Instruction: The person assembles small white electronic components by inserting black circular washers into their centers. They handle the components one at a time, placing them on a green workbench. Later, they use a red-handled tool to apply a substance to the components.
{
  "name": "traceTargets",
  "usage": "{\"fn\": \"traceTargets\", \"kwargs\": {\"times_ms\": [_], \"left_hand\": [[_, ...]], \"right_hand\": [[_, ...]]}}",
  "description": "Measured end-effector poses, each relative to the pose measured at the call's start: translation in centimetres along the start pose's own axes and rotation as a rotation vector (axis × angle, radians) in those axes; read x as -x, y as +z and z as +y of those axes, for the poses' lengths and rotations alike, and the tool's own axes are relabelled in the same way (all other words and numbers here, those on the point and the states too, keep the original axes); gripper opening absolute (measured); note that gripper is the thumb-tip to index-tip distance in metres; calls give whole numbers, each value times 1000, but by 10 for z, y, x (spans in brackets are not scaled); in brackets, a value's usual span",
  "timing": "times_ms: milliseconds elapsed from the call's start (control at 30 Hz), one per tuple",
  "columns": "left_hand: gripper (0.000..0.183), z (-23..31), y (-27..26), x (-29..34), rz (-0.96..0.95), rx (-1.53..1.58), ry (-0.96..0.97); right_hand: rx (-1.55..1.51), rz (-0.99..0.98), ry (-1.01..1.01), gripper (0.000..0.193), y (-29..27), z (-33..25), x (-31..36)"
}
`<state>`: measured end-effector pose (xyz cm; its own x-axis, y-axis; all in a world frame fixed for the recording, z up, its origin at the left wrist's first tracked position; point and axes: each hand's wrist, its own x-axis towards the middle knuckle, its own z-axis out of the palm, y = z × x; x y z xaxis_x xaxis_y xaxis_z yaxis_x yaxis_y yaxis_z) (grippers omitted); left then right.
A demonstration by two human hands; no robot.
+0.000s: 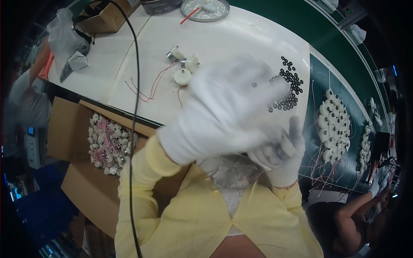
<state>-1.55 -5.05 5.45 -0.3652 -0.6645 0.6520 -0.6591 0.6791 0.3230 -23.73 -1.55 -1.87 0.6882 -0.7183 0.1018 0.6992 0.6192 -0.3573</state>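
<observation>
head view: left hand (228, 103) blurred, grip unclear, near black rings (293, 84); right hand (277, 161) holds pale part (286, 148); cable (137, 64) partly masks carton (64, 133).

It's one wide fisheye head cam, left of a side-by-side pair, looking steeply down over the wearer's yellow top (202, 215) and the counter (254, 38). Left hand (228, 99) is super close, and straight edges bow near the rim.

Black cable (138, 77), crumpled plastic bag (65, 32), a co-worker (348, 223) at lower right.
</observation>
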Motion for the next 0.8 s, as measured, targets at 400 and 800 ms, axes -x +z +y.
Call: {"fn": "traceTargets", "kwargs": {"times_ms": [400, 800], "left_hand": [[19, -57, 8, 42, -139, -350, -297], [26, -33, 6, 48, -96, -214, -131]], "right_hand": [[437, 336, -253, 63, 42, -42, 33], [2047, 754, -313, 15, 39, -41, 9]]}}
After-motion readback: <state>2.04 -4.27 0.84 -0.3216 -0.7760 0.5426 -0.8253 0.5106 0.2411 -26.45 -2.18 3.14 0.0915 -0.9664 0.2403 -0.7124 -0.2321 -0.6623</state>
